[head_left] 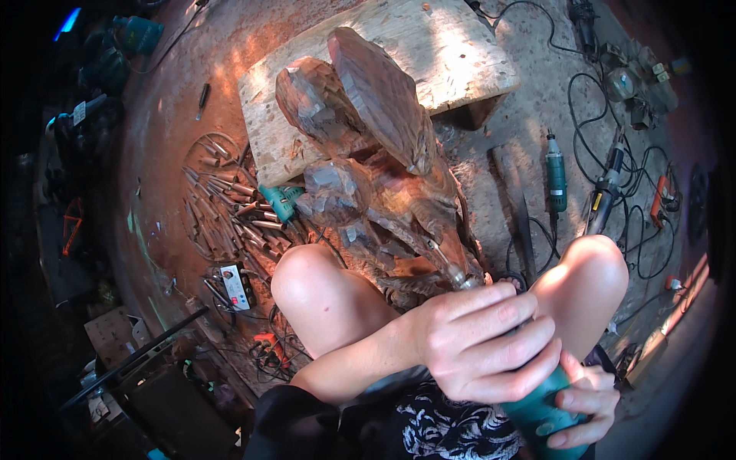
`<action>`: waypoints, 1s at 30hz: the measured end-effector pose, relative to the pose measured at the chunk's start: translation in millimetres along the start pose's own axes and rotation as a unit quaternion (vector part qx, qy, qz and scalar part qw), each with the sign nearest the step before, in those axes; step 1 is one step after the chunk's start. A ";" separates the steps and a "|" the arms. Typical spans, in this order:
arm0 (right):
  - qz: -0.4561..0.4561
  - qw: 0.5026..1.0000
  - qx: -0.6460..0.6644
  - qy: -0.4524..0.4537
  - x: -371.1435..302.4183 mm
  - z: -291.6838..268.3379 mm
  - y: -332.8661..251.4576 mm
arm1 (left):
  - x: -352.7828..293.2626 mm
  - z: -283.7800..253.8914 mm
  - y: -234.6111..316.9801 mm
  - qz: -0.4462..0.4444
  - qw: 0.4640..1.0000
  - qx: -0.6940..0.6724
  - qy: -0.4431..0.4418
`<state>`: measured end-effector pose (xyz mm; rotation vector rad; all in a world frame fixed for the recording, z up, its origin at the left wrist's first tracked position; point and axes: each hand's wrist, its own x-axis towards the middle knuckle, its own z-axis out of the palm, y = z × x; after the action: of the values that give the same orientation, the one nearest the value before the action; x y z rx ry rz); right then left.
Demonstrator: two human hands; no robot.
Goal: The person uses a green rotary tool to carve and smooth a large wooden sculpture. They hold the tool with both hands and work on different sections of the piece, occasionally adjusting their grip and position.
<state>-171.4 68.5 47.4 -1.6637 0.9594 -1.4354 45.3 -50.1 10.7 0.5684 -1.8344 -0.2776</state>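
A green power carving tool (543, 418) lies slantwise across my lap, its metal nose and thin bit pointing up and away from me. My left hand (491, 341) is wrapped around the front of it, just behind the nose. Further back, the fingers of my right hand (589, 405) close round the green body. Between my knees stands a reddish-brown wood carving (399, 184) with rough, faceted lobes and a large pointed leaf-like part. The bit reaches the carving's near, lower part; whether it touches the wood I cannot tell.
The carving rests against a pale wooden board (452, 61). At left lie several gouges (222, 199), a green power tool (280, 201) and a white power strip (235, 287). A green straight grinder (556, 176), a dark power tool (607, 192) and tangled black cords lie at right.
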 end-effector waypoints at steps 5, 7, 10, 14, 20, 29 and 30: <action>-0.107 0.985 0.127 -0.032 33.2 19.9 7.6 | 2.2 13.6 9.4 0.025 0.998 -0.045 0.020; -0.052 0.997 0.045 -0.036 25.7 19.1 -1.4 | 0.5 13.9 8.1 0.023 0.999 -0.043 0.016; -0.011 0.999 -0.012 -0.044 22.9 14.8 -7.4 | -2.0 10.4 6.1 0.019 0.999 -0.025 0.014; 0.026 0.996 -0.065 -0.054 15.3 6.0 -8.8 | -2.0 2.8 3.5 0.030 0.999 -0.024 0.002; 0.085 0.987 -0.070 -0.114 -22.4 -68.5 4.4 | 2.4 -4.7 8.9 0.070 0.997 -0.012 -0.025; 0.134 0.933 0.142 -0.303 19.3 -96.2 4.5 | 24.3 -11.6 17.3 0.052 0.979 0.029 -0.194; 0.116 0.933 0.173 -0.293 18.1 -96.0 14.2 | 25.4 -13.2 22.9 0.053 0.977 0.057 -0.200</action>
<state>-265.9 40.7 53.9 -1.5160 0.5048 -0.8120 45.9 -42.3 46.5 0.5178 -2.2748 -0.2277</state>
